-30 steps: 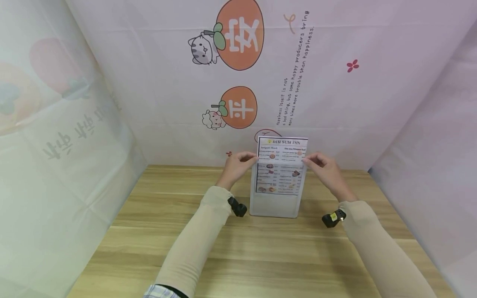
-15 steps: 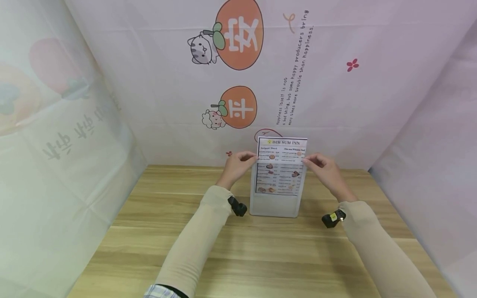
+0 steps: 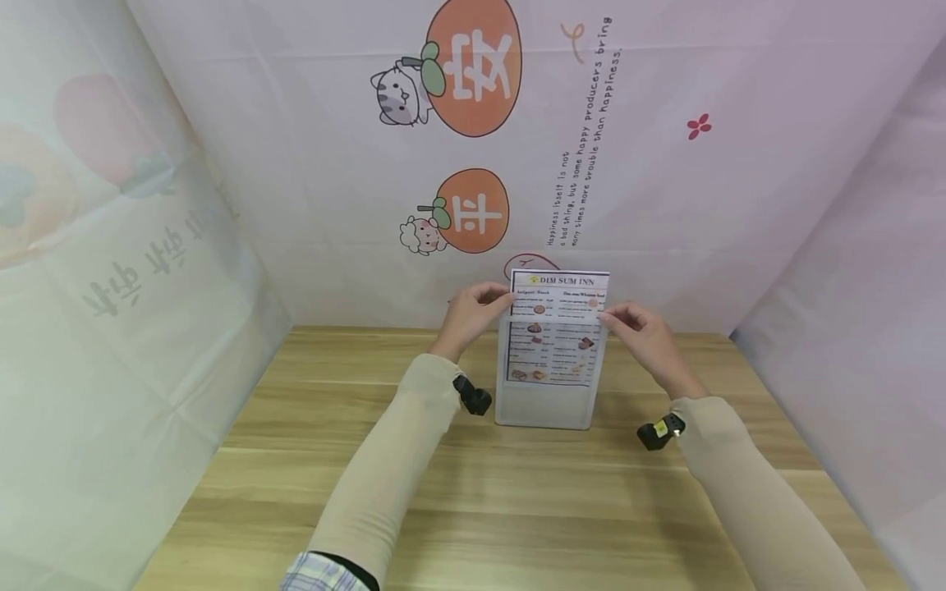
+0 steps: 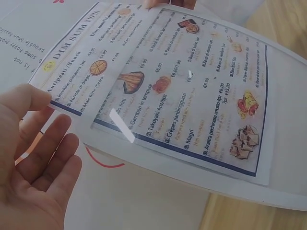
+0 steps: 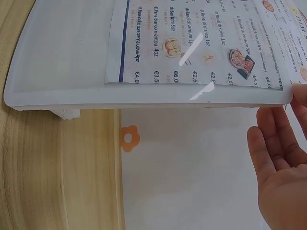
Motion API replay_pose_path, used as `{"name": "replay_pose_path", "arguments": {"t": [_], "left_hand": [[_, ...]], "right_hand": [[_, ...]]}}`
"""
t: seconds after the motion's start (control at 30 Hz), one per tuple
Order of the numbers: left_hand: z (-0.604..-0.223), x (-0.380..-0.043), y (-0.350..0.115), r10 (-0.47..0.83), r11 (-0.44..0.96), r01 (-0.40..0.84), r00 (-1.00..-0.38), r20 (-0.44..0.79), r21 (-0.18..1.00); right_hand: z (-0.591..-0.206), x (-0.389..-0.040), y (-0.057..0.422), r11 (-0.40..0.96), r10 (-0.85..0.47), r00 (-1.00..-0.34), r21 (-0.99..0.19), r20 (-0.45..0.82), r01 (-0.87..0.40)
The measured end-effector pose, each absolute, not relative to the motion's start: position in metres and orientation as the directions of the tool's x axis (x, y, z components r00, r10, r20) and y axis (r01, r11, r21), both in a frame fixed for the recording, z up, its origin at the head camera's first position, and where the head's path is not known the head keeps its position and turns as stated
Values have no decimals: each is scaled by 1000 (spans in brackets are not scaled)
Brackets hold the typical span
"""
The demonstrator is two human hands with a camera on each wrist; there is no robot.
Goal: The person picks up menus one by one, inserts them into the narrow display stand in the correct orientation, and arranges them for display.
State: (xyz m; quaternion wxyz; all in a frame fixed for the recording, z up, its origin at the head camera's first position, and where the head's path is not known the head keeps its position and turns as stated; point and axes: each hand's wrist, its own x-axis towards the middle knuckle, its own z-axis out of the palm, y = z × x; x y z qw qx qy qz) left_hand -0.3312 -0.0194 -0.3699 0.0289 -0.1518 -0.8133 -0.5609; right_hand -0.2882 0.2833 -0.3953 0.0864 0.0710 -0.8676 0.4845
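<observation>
A printed menu sheet point(image 3: 559, 295), headed "DIM SUM INN", stands partly inside a clear, white-edged sign holder point(image 3: 545, 408). Its heading and first lines stick out above the holder's top edge, while the lower lines show through the front. My left hand point(image 3: 470, 318) pinches the sheet's left edge above the holder, thumb in front and fingers behind, as the left wrist view shows. My right hand point(image 3: 650, 338) pinches the sheet's right edge lower down, its thumb right at the holder's top corner point(image 5: 286, 98). Below the printing, the holder's bottom part shows no paper.
The holder stands upright on a wooden table point(image 3: 355, 460), near its back edge. Behind rises a white printed cloth point(image 3: 296, 148) with orange fruit drawings. Plain cloth walls point(image 3: 872, 246) close in the sides. Black cameras point(image 3: 473, 396) are strapped to both wrists.
My left hand has moved up a little along the sheet's left edge. My right hand, the menu and the holder stay nearly where they were; the head view has shifted very slightly.
</observation>
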Motion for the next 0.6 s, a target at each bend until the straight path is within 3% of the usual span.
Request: {"name": "replay_pose_path", "arguments": {"t": [0.6], "left_hand": [[-370, -332, -21, 221, 331, 297, -947, 233, 895]], "right_hand": [[-381, -292, 277, 475, -12, -980, -862, 198, -180]]}}
